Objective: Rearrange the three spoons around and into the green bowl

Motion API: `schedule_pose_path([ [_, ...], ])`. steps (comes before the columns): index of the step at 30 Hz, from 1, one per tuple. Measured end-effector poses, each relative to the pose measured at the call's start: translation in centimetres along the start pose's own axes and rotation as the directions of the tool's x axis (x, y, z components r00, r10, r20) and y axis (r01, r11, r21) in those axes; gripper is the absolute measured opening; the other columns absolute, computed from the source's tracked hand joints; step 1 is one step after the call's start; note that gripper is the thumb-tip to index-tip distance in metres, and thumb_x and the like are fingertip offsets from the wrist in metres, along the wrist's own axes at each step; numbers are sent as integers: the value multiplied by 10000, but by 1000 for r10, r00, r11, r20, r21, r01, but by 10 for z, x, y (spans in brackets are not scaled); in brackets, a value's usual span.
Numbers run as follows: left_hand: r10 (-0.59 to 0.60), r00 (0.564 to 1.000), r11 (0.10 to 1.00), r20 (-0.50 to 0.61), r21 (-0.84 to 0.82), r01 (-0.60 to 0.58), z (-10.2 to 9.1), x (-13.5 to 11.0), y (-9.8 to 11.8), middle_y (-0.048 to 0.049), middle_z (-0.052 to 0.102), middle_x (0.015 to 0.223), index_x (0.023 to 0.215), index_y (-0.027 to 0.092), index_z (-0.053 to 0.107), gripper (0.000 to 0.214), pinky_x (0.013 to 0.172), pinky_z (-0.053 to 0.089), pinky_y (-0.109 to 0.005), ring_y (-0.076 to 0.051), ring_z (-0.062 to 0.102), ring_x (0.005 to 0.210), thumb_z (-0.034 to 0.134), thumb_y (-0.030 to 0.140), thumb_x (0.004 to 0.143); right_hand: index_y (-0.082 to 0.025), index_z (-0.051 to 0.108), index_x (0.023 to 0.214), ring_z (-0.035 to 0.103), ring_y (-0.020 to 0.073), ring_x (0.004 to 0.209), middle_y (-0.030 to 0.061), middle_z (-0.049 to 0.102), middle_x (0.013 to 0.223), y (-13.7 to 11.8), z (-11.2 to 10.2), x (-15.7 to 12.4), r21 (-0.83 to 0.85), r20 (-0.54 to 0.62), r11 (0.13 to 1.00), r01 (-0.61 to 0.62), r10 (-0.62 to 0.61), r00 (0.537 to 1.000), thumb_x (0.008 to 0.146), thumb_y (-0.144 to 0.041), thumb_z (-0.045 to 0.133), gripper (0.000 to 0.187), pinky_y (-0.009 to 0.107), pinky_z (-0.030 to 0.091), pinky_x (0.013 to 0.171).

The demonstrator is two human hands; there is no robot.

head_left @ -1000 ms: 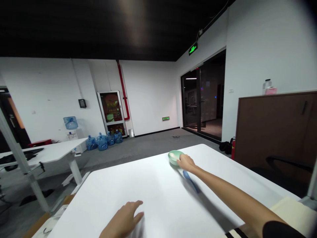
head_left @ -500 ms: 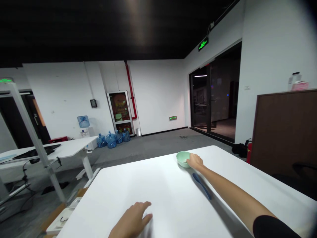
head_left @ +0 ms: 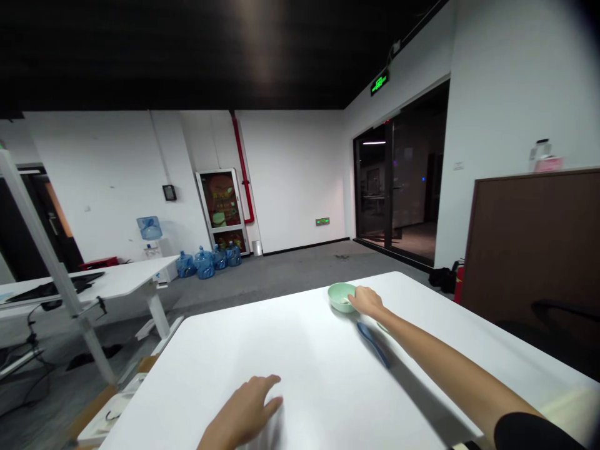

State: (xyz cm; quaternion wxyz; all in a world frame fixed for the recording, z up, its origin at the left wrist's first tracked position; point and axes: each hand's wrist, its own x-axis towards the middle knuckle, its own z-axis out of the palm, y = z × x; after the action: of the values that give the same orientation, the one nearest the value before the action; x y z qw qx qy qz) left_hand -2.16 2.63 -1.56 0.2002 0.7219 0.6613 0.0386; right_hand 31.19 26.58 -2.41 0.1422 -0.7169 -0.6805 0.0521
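Observation:
A small pale green bowl [head_left: 340, 295] stands near the far edge of the white table [head_left: 290, 350]. My right hand [head_left: 366, 301] is stretched out to it, fingers closed on the rim at its right side. A blue spoon-like utensil [head_left: 372, 344] lies on the table just beside and partly under my right forearm. My left hand [head_left: 246, 409] rests flat on the table close to me, fingers extended and holding nothing.
A second white desk [head_left: 117, 281] with a metal frame stands at the left. Blue water jugs [head_left: 204, 262] sit by the far wall. A brown cabinet [head_left: 539, 244] and a dark chair [head_left: 557, 319] are at the right. A glass doorway lies beyond.
My head has swung a little, shifting the view. My right hand stays at the bowl's rim and my left hand stays flat on the table.

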Motion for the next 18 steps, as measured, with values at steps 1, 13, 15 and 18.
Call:
schedule_pose_path([
  [1,2,1000,1000,2,9,-2,0,-1,1,-76,589,1301,1332,313,514,540,1015,394,-415,-265,548,1184,410,555,860,-145,667,1026,636,282,997,173,668,1096,3,-7,-6,-7,-19,1000,-1,1,1000,876,-453,430,417,330,445,765],
  [13,25,1000,1000,-4,19,-25,-1,-11,5,-71,579,1320,1340,295,505,560,1016,397,-397,-263,533,1205,405,567,861,-157,392,1428,387,311,1338,166,375,1492,58,-30,-99,57,-52,971,233,-230,972,866,-635,365,738,398,327,1034],
  [15,22,1000,1000,-3,23,-22,-1,-11,5,-68,580,1320,1343,290,502,562,1019,396,-395,-263,532,1206,410,560,859,-170,273,1495,245,319,1415,149,225,1564,64,-15,-107,51,-10,976,212,-212,977,865,-659,337,800,439,273,1080],
  [18,34,999,999,-3,33,-34,0,-10,4,-64,582,1321,1340,290,507,553,1029,388,-393,-259,530,1208,419,545,858,-201,187,1525,147,311,1447,117,140,1590,69,4,-113,50,42,975,218,-220,975,872,-672,282,810,482,216,1112],
])
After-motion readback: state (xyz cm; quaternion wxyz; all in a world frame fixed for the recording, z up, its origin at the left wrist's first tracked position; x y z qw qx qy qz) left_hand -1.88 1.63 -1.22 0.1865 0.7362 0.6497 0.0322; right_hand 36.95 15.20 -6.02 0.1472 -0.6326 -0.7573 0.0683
